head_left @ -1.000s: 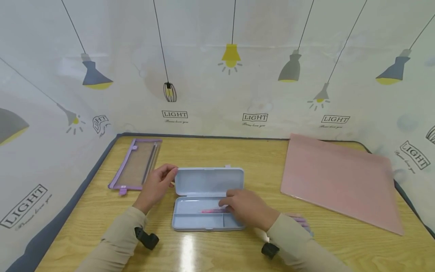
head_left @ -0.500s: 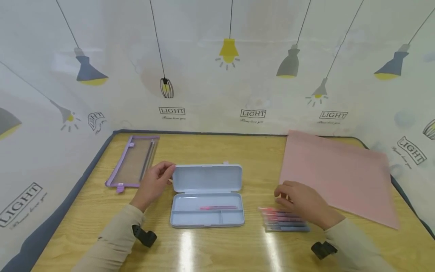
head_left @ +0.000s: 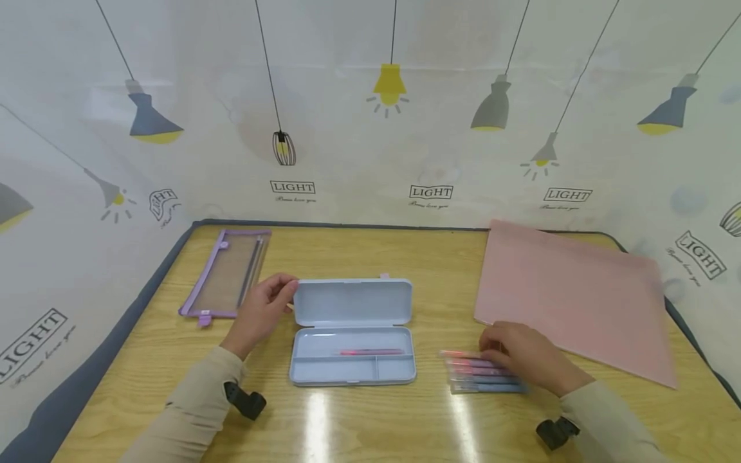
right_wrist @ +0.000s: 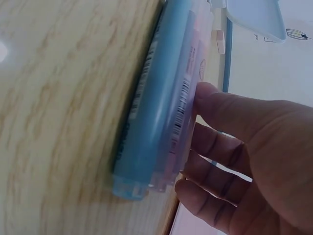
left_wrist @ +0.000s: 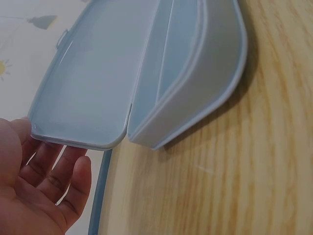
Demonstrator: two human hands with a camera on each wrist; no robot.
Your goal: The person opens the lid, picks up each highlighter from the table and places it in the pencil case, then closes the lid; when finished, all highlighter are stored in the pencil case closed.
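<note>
A light blue pencil case (head_left: pixel 353 379) lies open on the table, its lid (head_left: pixel 353 302) raised. My left hand (head_left: pixel 263 313) pinches the lid's left corner; the left wrist view shows the thumb over the edge and the fingers behind it. A pink highlighter (head_left: pixel 372 352) lies in the long rear compartment. Right of the case, several highlighters (head_left: pixel 486 388) in pink, purple and blue lie side by side. My right hand (head_left: pixel 529 354) reaches over the rear of this row, thumb and fingers around the rearmost highlighter. In the right wrist view the blue highlighter (right_wrist: pixel 161 98) is closest to the camera.
A clear pouch (head_left: pixel 231 276) with purple trim, holding thin dark sticks, lies at the back left. A large pink folder (head_left: pixel 573 302) covers the back right. Printed fabric walls (head_left: pixel 347 141) enclose the table's back and sides.
My right hand has left the pencil case, moved right to the row of highlighters and lowered onto it. The pink highlighter stays behind in the case. My left hand keeps its hold on the lid.
</note>
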